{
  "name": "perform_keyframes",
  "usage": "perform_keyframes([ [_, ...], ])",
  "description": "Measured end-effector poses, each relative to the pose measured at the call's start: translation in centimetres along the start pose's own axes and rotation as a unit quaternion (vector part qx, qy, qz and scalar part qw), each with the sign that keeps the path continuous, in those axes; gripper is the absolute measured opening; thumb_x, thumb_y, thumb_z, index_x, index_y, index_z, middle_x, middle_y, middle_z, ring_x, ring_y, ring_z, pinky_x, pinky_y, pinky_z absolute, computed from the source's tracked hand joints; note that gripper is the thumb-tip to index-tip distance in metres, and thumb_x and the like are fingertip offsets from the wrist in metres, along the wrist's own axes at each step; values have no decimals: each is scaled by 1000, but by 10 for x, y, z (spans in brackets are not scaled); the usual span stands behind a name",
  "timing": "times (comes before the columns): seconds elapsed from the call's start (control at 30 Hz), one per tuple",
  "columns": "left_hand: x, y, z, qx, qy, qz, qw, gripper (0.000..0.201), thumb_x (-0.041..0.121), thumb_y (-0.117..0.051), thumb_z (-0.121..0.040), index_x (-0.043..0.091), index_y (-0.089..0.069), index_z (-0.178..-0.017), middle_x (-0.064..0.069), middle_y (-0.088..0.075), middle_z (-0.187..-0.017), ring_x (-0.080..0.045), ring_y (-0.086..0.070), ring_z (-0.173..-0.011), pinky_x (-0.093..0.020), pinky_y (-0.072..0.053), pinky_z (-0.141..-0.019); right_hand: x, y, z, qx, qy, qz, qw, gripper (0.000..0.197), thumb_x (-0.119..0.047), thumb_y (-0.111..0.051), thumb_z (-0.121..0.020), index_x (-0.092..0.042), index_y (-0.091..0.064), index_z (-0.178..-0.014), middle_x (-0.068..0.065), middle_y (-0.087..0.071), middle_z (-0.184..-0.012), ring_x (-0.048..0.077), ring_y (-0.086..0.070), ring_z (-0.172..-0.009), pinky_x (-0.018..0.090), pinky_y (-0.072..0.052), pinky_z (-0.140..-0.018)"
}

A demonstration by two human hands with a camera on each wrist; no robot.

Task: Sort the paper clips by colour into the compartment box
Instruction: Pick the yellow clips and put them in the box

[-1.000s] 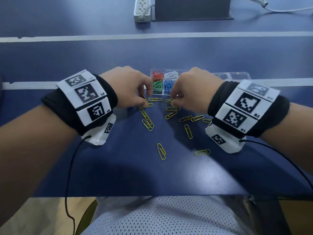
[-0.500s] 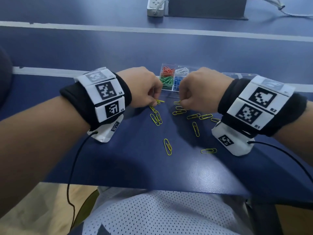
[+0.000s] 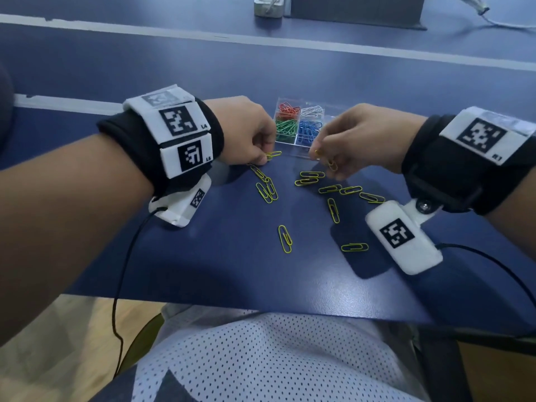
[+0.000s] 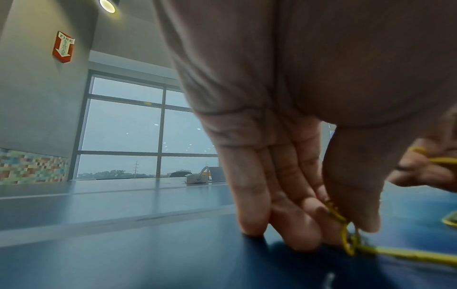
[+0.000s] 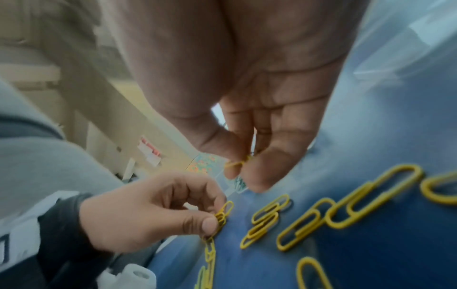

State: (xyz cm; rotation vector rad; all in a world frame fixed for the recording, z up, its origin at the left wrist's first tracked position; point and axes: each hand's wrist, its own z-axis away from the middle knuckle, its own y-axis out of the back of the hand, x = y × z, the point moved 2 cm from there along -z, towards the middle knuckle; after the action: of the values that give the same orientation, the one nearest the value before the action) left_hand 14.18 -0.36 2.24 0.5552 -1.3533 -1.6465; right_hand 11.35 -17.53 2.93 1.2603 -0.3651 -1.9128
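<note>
My left hand point(image 3: 246, 132) pinches hooked yellow clips point(image 3: 269, 155); my right hand point(image 3: 356, 140) pinches one yellow clip point(image 3: 330, 163). A tangled chain might drag along. The compartment box point(image 3: 298, 142) sits upper middle.

White power strip point(image 3: 268, 5) and dark box point(image 3: 356, 10) at the desk's point(image 3: 203, 256) far edge, red fire sign point(image 4: 63, 47) on the wall

Dark blue tabletop point(image 3: 232, 256) crossed by white stripes point(image 3: 290, 44). White power strip point(image 3: 268, 7) and dark box point(image 3: 356, 10) at far edge. Grey wall with red fire sign point(image 4: 63, 47); large grid window point(image 4: 138, 133), overcast outside. Round ceiling light point(image 4: 107, 5) on. Multicoloured tile band point(image 4: 29, 168) low on wall. Wood-tone floor point(image 3: 72, 329).
</note>
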Motion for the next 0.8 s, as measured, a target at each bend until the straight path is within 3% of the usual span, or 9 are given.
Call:
perform_keyframes([
  [0.1, 3, -4, 2, 15, -1, -19, 1000, 7, 27, -61, -84, 26, -56, -80, 15, -47, -59, -16, -44, -70, -23, -33, -69, 2, 1, -2, -13, -36, -116, 993, 25, -6, -40, -85, -11, -57, -67, 8, -57, -63, 19, -50, -49, 21, -45, -46],
  [0.2, 5, -6, 3, 14, 9, -22, 1000, 13, 30, -61, -84, 22, -55, -75, 13, -45, -59, -18, -45, -72, -25, -35, -69, 0, -1, 0, -36, -65, -157, 985, 22, -17, -40, -84, -14, -47, -64, 6, -51, -58, 18, -42, -47, 20, -33, -44],
  [0.33, 5, 2, 5, 32, 24, 33, 999, 11, 26, -64, -80, 18, -62, -73, 10, -57, -62, -16, -54, -72, -25, -42, -69, -4, -3, 0, 9, 5, -9, 1000, 30, -32, -59, -87, -13, -51, -65, 6, -47, -60, 21, -42, -52, 26, -37, -49],
  [0.43, 5, 3, 8, 22, 31, 121, 992, 10, 25, -67, -81, 16, -65, -77, 4, -70, -64, 0, -61, -55, -16, -45, -64, -7, -6, 2, 25, 45, 126, 991, 23, -41, -62, -84, -20, -59, -73, -3, -49, -58, 16, -47, -52, 24, -39, -56],
  [0.5, 5, 3, 10, 11, 32, 171, 985, 9, 22, -69, -80, 15, -64, -79, -1, -73, -68, -4, -66, -55, -9, -45, -60, -9, -9, 1, 43, 65, 220, 972, 15, -41, -65, -82, -26, -66, -83, -9, -46, -60, 8, -45, -56, 25, -35, -58],
  [0.57, 4, 3, 11, 9, 29, 202, 979, 7, 17, -70, -80, 16, -63, -81, -5, -74, -74, -13, -70, -63, -14, -50, -69, -11, -13, 0, 46, 75, 290, 953, 15, -38, -69, -79, -26, -70, -88, -12, -45, -63, 15, -47, -68, 23, -34, -66],
  [0.67, 0, 3, 11, 3, 28, 234, 972, 12, 12, -69, -82, 19, -65, -91, -3, -72, -77, -20, -72, -70, -26, -56, -80, -12, -18, -3, 45, 81, 328, 940, 14, -32, -68, -78, -23, -72, -87, -11, -48, -62, 19, -49, -76, 23, -36, -68],
  [0.73, -4, 3, 13, -9, 26, 265, 964, 16, 10, -67, -83, 20, -65, -95, 0, -68, -74, -18, -70, -67, -27, -59, -77, -15, -18, -3, 42, 78, 330, 940, 10, -29, -64, -80, -24, -71, -84, -10, -49, -61, 20, -49, -77, 24, -37, -69],
  [0.8, -8, 4, 14, -14, 25, 304, 952, 17, 6, -64, -85, 22, -65, -92, -1, -62, -73, -9, -66, -57, -23, -59, -71, -15, -16, -3, 43, 70, 321, 943, 8, -28, -61, -82, -26, -69, -83, -11, -49, -62, 20, -49, -78, 24, -36, -70],
])
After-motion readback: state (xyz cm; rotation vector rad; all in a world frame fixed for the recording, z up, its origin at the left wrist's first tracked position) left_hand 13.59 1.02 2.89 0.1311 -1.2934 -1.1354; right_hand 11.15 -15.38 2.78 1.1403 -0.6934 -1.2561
